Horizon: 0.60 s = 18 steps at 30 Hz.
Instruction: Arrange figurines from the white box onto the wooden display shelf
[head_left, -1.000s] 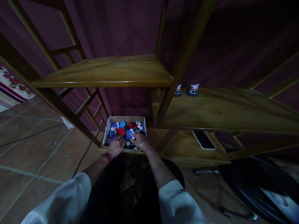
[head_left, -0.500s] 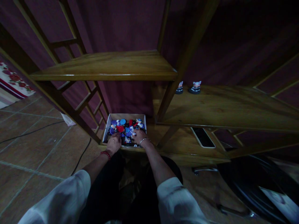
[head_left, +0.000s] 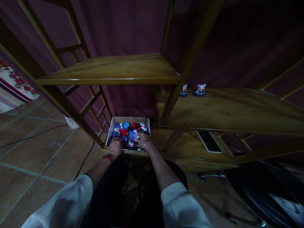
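Observation:
An open white cardboard box [head_left: 149,123] stands on the lower shelf, full of small figurines with blue, purple, red and black parts. My left hand [head_left: 115,146], with a red bead bracelet, reaches over the front left of the box. Its fingers are curled down among the figurines, and whatever is in them is hidden. From the right, my right hand [head_left: 143,139], wearing a silver bangle, dips into the box. Its fingers are closed at a blue-and-white figurine [head_left: 135,135] near the middle. A round blue disc [head_left: 126,124] and a red piece [head_left: 123,132] lie beyond the hands.
Two small black-and-white figurines [head_left: 199,91] stand on the wooden shelf [head_left: 228,107] at the right. Below it lies a phone [head_left: 209,141]. A higher shelf [head_left: 111,70] overhangs the box. A black chair [head_left: 256,186] is at the lower right; a cable [head_left: 84,161] crosses the tiles.
The view has shifted slightly, so everything sits a little further right and lower. Both hands stay in the box; a dark red piece shows more beside my left fingertips.

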### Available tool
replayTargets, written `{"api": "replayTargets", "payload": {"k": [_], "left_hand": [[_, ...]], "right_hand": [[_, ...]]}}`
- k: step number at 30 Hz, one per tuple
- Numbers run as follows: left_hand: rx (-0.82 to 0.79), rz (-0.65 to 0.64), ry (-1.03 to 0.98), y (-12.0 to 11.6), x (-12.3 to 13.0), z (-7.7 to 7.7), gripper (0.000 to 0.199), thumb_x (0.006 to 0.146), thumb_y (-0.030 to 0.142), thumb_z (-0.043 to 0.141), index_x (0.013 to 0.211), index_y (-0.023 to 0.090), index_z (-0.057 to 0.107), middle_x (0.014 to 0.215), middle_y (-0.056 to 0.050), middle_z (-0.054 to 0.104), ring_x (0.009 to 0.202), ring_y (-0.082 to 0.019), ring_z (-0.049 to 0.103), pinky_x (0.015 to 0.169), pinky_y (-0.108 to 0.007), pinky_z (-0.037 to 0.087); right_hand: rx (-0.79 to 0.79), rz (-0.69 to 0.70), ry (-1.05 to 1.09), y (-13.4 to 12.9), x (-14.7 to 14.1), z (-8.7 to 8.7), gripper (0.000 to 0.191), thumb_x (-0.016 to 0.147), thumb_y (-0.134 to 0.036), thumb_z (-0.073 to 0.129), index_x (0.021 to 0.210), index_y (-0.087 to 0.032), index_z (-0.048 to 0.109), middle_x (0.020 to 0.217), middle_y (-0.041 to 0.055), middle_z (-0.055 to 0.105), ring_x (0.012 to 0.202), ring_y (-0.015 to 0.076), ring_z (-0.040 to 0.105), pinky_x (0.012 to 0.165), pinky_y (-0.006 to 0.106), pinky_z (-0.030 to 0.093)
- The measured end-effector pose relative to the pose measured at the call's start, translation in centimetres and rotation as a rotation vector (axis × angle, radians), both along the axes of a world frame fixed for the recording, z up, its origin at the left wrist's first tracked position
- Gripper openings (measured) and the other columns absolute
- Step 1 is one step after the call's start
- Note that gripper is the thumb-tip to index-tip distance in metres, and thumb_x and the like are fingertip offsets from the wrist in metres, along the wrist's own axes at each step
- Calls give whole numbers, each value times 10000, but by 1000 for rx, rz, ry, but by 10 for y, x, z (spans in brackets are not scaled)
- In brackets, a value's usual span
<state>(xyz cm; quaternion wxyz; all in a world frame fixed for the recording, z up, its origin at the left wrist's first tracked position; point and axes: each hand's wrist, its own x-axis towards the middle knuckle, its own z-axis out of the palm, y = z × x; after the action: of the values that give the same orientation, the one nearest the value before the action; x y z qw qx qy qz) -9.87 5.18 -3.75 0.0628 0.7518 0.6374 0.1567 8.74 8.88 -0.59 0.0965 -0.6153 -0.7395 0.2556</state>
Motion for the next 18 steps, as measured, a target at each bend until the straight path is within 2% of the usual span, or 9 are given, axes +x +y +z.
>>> {"api": "replayTargets", "payload": {"k": [7, 10, 12, 14, 18], "left_hand": [[7, 65, 2, -3, -7, 1, 382, 695, 56, 403, 973, 209, 615, 1039, -47, 608, 1004, -161, 513, 948, -294, 353], [35, 57, 18, -6, -7, 6, 293, 743, 136, 420, 920, 215, 640, 1054, -49, 584, 1012, -175, 487, 939, -303, 360], [50, 5, 3, -9, -6, 10, 254, 776, 230, 429, 902, 219, 649, 1039, -50, 571, 1016, -188, 461, 921, -312, 376], [34, -78, -22, -10, -4, 13, 273, 785, 274, 433, 971, 234, 629, 1008, -49, 562, 1009, -190, 444, 912, -319, 383], [-49, -193, -52, -9, 1, 13, 370, 762, 159, 434, 1094, 260, 562, 983, -44, 539, 990, -170, 446, 913, -314, 380]], "right_hand": [[-2, -28, -20, -2, 3, 3, 227, 752, -246, 501, 947, -184, 599, 920, 76, 645, 825, 164, 589, 678, 219, 397], [-7, -29, -16, -2, 2, 4, 249, 749, -264, 509, 970, -184, 591, 948, 79, 641, 845, 169, 587, 683, 222, 398], [-4, -31, -17, -2, 1, 4, 264, 747, -269, 512, 985, -181, 586, 958, 83, 639, 859, 172, 584, 688, 222, 397], [-3, -24, -21, -2, 0, 5, 258, 750, -261, 507, 979, -176, 589, 953, 86, 640, 859, 171, 584, 684, 220, 396], [-4, -2, -11, -2, -1, 5, 246, 749, -248, 507, 969, -176, 590, 936, 79, 642, 848, 163, 584, 674, 212, 393]]}}
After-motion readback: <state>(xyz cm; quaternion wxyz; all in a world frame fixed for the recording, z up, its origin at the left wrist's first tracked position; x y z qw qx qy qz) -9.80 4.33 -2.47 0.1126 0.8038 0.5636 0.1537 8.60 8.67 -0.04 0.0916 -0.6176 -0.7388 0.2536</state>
